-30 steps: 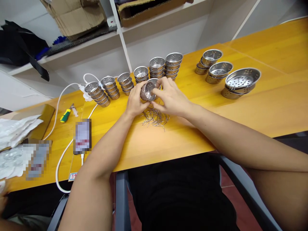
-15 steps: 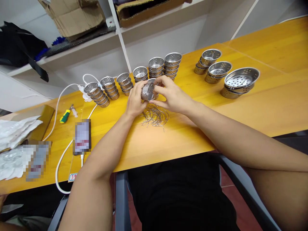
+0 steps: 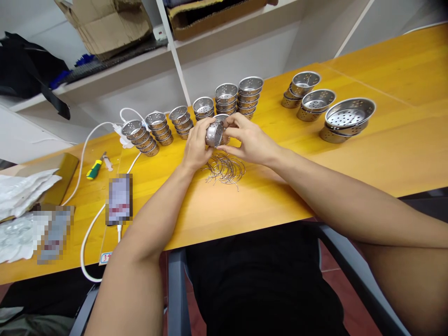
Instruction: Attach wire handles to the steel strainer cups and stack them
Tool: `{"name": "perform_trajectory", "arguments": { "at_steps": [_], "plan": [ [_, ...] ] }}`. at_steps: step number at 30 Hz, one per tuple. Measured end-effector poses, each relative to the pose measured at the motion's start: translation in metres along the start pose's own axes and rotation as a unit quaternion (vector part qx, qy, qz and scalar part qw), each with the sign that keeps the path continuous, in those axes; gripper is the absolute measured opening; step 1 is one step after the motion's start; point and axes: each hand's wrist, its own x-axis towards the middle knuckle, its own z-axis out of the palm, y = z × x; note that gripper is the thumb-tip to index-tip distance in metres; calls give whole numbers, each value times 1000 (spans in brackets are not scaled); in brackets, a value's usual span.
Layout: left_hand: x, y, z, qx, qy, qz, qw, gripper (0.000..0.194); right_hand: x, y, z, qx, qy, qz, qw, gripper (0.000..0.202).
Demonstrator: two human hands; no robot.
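Observation:
My left hand [image 3: 198, 142] is closed around a small perforated steel strainer cup [image 3: 213, 134], which is tipped on its side with its mouth toward the right. At that mouth are the bent thumb and fingers of my right hand [image 3: 245, 137], closed in a pinch. Whatever lies between those fingertips is too small to make out. Just below both hands, a loose pile of curved metal wires [image 3: 227, 169] rests on the yellow table [image 3: 217, 219]. Behind the hands stand stacks of similar strainer cups [image 3: 226, 95], partly hidden by my fingers.
More cups [image 3: 318, 102] and wider oval strainers [image 3: 350, 116] stand stacked at the right. Leftward lie a phone [image 3: 119, 199] on a white cable, a green-and-yellow screwdriver [image 3: 94, 169] and plastic bags [image 3: 24, 193]. A shelf holds a cardboard box [image 3: 108, 28].
The strainer cup has turned in my left hand, so more of its side wall shows and its mouth faces further right. Both hands stay in nearly the same place.

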Motion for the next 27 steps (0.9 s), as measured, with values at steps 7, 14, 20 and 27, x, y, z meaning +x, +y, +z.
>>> {"name": "perform_trajectory", "arguments": {
  "at_steps": [7, 14, 20, 27],
  "plan": [
    [0, -3, -3, 18, 39, -31, 999, 77, -4, 10, 7, 15, 23, 52, 998, 28],
    [-4, -24, -2, 11, 110, -76, 991, 100, -4, 24, -13, 27, 18, 59, 998, 36],
    [-9, -37, 7, -20, 171, -118, 978, 112, -4, 10, -17, 102, -140, -6, 985, 35],
    [-12, -53, 15, -57, 170, -175, 968, 102, -9, 37, 8, 61, -78, 101, 990, 39]
  ]
}}
